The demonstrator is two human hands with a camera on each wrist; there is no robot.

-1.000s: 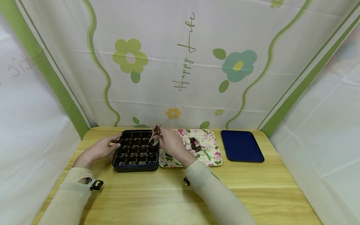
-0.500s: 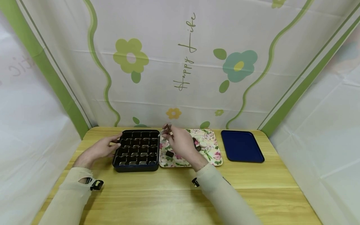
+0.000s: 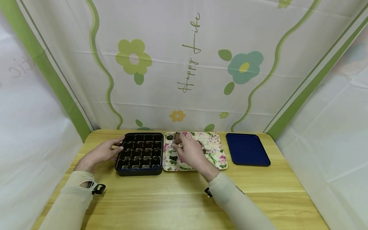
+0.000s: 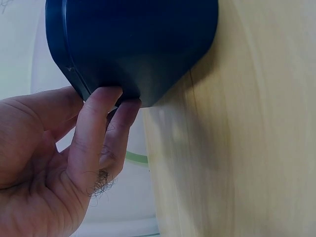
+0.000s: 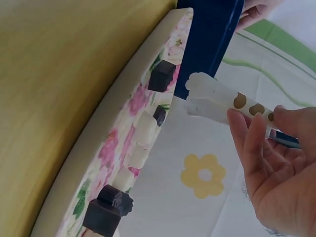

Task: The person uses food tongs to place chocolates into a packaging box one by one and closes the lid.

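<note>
At the left stands a dark blue box divided into many small dark cells; dark pieces show in its right column. My left hand rests at the box's left side, its fingertips against the outer wall and rim. Over the flowered tray, my right hand pinches a pair of translucent, paw-tipped tongs with brown spots. The two tips stand apart with nothing between them. Dark chocolates and white, chocolate-like pieces lie on the tray; my right hand hides some from above.
A flat dark blue lid or tray lies on the right of the wooden table. The flowered tray sits right beside the box. A printed cloth rises behind the table, and white cloth sides stand left and right.
My right hand has moved from over the box's right edge rightward to above the flowered tray, carrying the tongs. A dark piece near the tray's left edge has come into sight. My left hand stays put.
</note>
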